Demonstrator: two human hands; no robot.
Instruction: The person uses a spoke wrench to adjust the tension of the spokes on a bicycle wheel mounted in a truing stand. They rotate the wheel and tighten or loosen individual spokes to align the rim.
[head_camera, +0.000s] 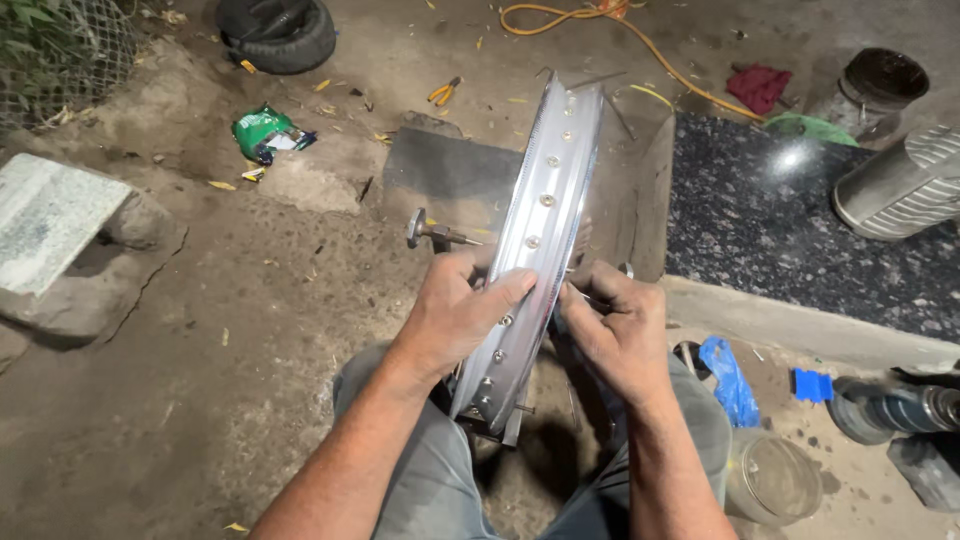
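Both hands, L (462, 310) & R (615, 330), fingers grasping upright wheel rim (540, 230); rim's bottom hidden btwn knees.

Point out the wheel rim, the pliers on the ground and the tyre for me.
wheel rim (545, 190): head view, on its shiny outer band between spoke holes.
pliers (443, 92): head view, on the yellow handles.
tyre (290, 45): head view, on its black sidewall.

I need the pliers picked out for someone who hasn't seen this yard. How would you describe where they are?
Start at the shiny metal wheel rim held upright between the left hand and right hand. Follow it to its far end, then look left on the dirt: the small pliers lie there, the only tool with yellow handles.
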